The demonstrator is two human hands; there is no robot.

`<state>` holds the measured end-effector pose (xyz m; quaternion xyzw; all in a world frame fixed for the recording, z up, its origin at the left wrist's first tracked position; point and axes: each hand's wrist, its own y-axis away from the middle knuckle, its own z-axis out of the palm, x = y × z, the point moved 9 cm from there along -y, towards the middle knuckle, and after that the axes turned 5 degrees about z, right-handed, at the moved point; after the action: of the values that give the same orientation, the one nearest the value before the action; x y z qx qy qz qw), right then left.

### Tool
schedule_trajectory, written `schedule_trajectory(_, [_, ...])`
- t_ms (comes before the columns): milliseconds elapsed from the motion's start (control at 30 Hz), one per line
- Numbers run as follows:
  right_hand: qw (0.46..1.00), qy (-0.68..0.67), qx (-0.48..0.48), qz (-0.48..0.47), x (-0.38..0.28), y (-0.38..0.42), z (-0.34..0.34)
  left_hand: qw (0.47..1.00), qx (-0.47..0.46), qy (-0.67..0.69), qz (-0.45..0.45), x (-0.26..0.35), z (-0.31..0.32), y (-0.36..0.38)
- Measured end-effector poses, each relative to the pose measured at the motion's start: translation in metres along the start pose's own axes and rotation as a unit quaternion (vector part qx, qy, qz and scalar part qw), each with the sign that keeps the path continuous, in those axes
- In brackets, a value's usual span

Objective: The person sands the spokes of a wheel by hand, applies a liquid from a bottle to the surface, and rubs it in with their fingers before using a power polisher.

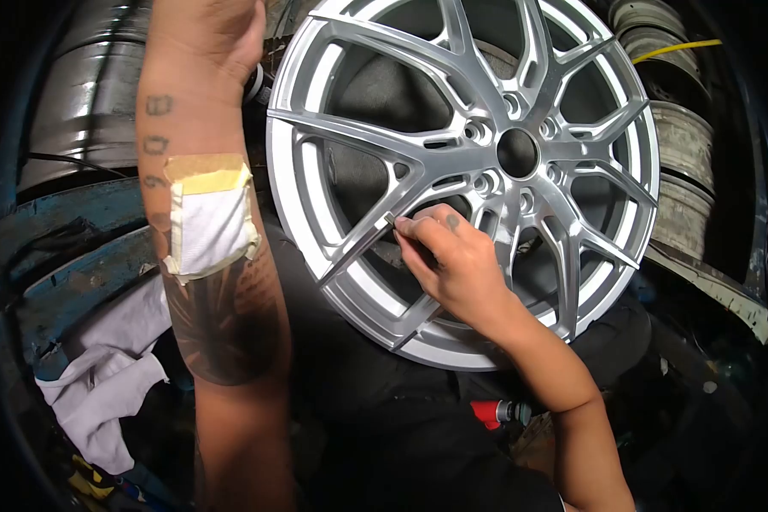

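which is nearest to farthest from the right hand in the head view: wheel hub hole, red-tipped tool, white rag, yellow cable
From the right hand:
1. Wheel hub hole, just above and right.
2. Red-tipped tool, below, by the forearm.
3. Yellow cable, top right.
4. White rag, far lower left.

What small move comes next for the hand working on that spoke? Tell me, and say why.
Probably a short stroke further along the same spoke, toward the rim. The right hand pinches a small piece at its fingertips, pressed against that spoke of the silver alloy wheel, while the left hand steadies the wheel's upper edge. What the small piece is cannot be told.
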<state>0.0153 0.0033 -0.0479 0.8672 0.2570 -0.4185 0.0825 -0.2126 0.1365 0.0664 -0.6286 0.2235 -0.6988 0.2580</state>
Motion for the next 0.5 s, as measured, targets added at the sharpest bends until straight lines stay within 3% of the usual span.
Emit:
schedule_trajectory(167, [1.000,-0.012,-0.013,-0.023,0.001,0.002,0.002,0.999,0.034,-0.025,-0.013,0.002,0.006,0.002])
schedule_trajectory(267, [0.999,-0.009,-0.003,-0.034,-0.011,0.001,-0.009,0.999,-0.002,-0.006,-0.044,0.000,-0.002,0.000])
schedule_trajectory(367, [1.000,0.005,-0.016,-0.024,-0.004,-0.002,0.002,0.997,0.040,-0.065,-0.006,0.004,0.005,0.003])
schedule_trajectory(500, [0.999,-0.002,-0.018,-0.030,-0.017,0.000,-0.010,0.999,-0.009,0.003,-0.045,-0.003,-0.008,-0.003])
